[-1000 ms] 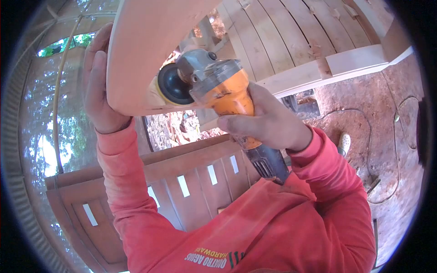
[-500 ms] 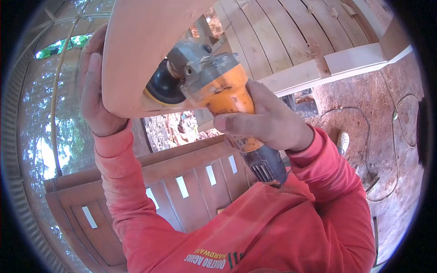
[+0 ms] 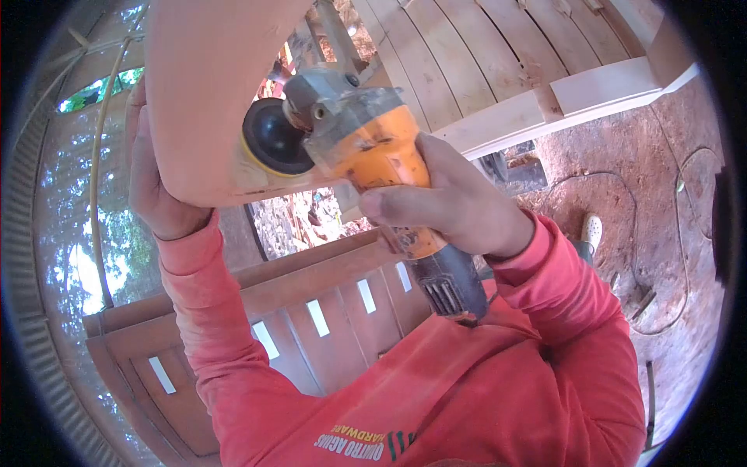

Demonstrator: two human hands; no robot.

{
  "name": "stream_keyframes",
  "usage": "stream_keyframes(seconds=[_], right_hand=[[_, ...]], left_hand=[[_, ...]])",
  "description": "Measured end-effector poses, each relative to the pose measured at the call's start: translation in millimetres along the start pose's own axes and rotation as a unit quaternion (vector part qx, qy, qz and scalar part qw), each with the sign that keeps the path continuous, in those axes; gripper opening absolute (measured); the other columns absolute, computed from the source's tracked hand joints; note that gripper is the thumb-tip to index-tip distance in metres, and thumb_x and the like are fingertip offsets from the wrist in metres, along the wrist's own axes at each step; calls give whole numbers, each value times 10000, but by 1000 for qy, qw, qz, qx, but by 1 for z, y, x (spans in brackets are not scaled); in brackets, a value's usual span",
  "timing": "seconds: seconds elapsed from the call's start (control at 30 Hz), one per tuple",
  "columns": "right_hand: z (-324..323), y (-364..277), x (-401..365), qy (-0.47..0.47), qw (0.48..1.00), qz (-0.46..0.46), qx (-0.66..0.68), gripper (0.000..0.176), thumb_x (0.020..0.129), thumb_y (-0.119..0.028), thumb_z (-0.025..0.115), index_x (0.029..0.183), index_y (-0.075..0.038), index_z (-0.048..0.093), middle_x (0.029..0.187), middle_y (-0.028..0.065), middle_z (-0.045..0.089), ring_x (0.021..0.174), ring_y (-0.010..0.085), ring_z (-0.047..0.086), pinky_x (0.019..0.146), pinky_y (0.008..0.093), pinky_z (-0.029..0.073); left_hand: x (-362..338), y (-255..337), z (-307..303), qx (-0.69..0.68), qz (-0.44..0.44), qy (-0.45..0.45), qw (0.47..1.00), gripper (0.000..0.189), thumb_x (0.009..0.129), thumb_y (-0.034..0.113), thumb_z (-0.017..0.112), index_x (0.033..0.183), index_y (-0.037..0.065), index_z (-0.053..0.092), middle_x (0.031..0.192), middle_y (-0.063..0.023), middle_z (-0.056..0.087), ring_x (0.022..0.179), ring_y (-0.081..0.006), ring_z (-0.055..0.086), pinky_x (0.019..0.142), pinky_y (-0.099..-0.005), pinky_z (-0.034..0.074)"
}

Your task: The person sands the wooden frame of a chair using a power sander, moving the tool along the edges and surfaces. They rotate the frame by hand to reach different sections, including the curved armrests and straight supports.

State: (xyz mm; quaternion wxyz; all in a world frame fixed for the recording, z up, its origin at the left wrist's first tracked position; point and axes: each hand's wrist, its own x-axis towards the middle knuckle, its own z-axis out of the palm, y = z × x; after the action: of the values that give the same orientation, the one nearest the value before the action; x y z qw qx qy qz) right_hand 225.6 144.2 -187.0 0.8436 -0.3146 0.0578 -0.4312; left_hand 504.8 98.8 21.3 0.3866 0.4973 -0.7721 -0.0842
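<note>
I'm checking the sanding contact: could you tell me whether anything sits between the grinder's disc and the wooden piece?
Nothing visible does. The disc of the grinder, held in the right hand, lies against the wooden piece; the left hand grips the piece's far side, clear of it.

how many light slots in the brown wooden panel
5: one slot far left, four in a row rising right, beside the red sleeve. The sleeve may hide more.

place: outdoor wood workshop | signs: wooden doors [image 3: 311,311], plank panel [image 3: 482,62], dirt floor [image 3: 622,194], trees [image 3: 78,194]
</note>
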Motion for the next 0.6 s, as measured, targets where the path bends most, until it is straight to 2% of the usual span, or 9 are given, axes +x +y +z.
stream_keyframes(seconds=[0.07,0.13,0.27,0.37,0.47,0.57,0.6], right_hand=[[5,-1,5,-12,1000,-10,21,483,903,-226,759,1269,35,583,1095,56,661,982,126,608,865,291,509],[10,-3,7,-19,999,-12,28,474,899,-224,760,1257,36,591,1090,60,662,967,128,609,851,293,512],[9,-1,5,4,998,22,-64,479,882,-224,766,1246,36,594,1017,71,671,882,139,624,770,307,528],[3,6,4,20,993,10,-112,481,868,-222,772,1236,33,597,943,71,668,820,141,634,711,314,534],[2,0,-1,13,994,39,-100,477,869,-215,771,1235,34,592,913,66,661,821,133,642,707,307,536],[-2,3,-5,21,995,63,-74,465,876,-206,761,1232,36,584,909,65,656,789,125,643,677,296,534],[0,4,-6,28,996,41,-67,461,878,-204,759,1231,35,583,905,65,656,779,125,641,668,295,533]], left_hand=[[4,30,36,112,65,-42,991,366,1042,59,472,1350,-114,566,1302,-197,656,1122,-295,685,944,-397,570],[9,45,46,207,122,-77,968,356,1038,54,484,1338,-113,577,1292,-194,662,1113,-291,688,935,-394,573],[12,48,45,294,176,-97,934,346,1042,69,509,1334,-99,588,1288,-178,667,1107,-270,687,929,-385,574],[11,48,50,225,140,-87,960,360,1061,101,477,1338,-104,578,1333,-203,629,1170,-288,646,975,-397,532],[9,53,59,83,58,-81,992,397,1068,134,438,1365,-105,547,1356,-204,611,1206,-281,620,1013,-397,497],[10,56,63,8,8,-71,997,435,1074,167,400,1393,-106,515,1380,-205,593,1243,-275,594,1051,-397,462],[11,57,64,-8,-3,-69,998,448,1077,178,387,1402,-106,504,1387,-206,587,1255,-273,585,1064,-398,451]])
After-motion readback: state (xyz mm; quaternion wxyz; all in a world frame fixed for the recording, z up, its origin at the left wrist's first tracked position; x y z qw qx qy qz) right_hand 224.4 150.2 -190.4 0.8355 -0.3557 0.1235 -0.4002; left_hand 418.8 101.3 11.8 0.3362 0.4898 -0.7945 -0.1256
